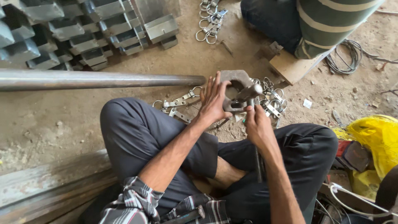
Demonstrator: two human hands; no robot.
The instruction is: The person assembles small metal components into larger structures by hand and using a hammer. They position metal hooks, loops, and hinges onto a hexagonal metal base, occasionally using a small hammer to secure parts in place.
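I sit cross-legged on a dirt floor. My left hand [213, 101] rests with spread fingers against a thick, curved rusty metal block [234, 81] standing on the ground in front of my knees. My right hand [256, 124] grips the handle of a hammer [251, 93], whose steel head lies on the block's opening. A small metal piece sits in the block under the hammer head, partly hidden. Loose metal ring clips [179, 102] lie scattered left and right of the block.
A long steel pipe [99, 79] lies across the floor at left. Stacked sheet-metal channels [83, 33] fill the top left. Another person in a striped shirt [327, 20] sits beyond, by a wooden block [292, 66]. Cable coil [346, 58] and yellow bag [375, 137] at right.
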